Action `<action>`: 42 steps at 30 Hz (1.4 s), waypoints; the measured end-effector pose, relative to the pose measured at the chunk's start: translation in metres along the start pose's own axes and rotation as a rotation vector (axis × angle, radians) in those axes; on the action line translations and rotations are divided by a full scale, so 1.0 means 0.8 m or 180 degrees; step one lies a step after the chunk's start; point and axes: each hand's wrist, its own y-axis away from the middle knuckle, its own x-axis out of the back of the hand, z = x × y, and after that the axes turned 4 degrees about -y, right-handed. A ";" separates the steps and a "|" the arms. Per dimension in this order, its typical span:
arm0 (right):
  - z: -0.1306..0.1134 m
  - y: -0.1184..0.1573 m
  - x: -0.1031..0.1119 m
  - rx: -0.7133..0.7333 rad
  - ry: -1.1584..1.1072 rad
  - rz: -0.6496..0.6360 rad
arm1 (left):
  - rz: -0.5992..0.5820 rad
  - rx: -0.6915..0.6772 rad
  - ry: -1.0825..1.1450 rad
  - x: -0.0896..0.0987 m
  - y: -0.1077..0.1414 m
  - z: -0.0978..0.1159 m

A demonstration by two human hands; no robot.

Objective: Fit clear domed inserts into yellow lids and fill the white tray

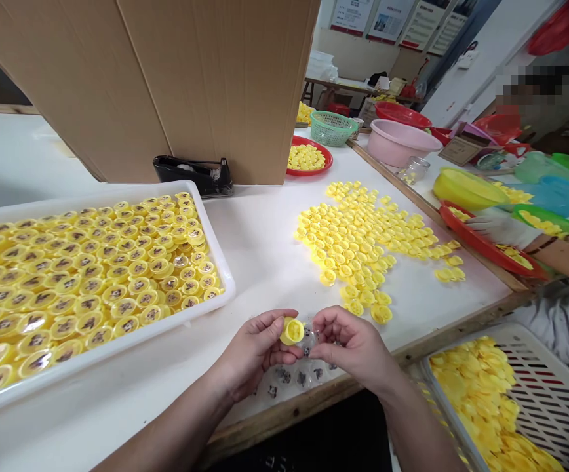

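My left hand [252, 354] pinches a yellow plastic cap [292, 331] between thumb and fingers. My right hand [348, 344] is beside it, with its fingers curled over the top of a clear plastic blister sheet [294, 377] holding small dark items. The sheet lies on the white table [259, 242] and hangs partly under my hands. A spread of loose yellow caps [353, 242] lies just beyond my right hand. To my left, a white tray [215, 288] holds many yellow caps with dark centres, in rows.
A cardboard box [141, 85] and black tape dispenser [193, 176] stand at the back. Behind the caps are a red plate [309, 156], green basket [331, 128] and pink basin [397, 143]. A co-worker's gloved hand [503, 229] reaches over a red tray [486, 246]. A white crate [550, 393] of yellow pieces sits lower right.
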 end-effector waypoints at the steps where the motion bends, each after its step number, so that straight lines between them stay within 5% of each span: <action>1: -0.002 -0.001 -0.004 0.0039 0.0022 0.0017 | -0.0030 0.0000 0.0012 0.000 0.001 0.000; 14: -0.033 -0.003 -0.015 0.0651 0.1567 -0.0213 | -0.0339 -0.0149 -0.0017 0.002 0.003 0.002; 25: -0.018 0.008 -0.028 0.0458 0.1301 0.0636 | -0.0413 -0.0402 0.0310 0.000 0.001 -0.006; 34: -0.011 0.008 -0.040 0.0643 0.1287 0.0672 | -0.0451 -0.0634 -0.0315 0.005 -0.004 -0.014; 42: -0.012 0.005 -0.033 0.1160 0.1472 0.0614 | -0.0327 -0.0495 0.0101 0.003 0.000 -0.006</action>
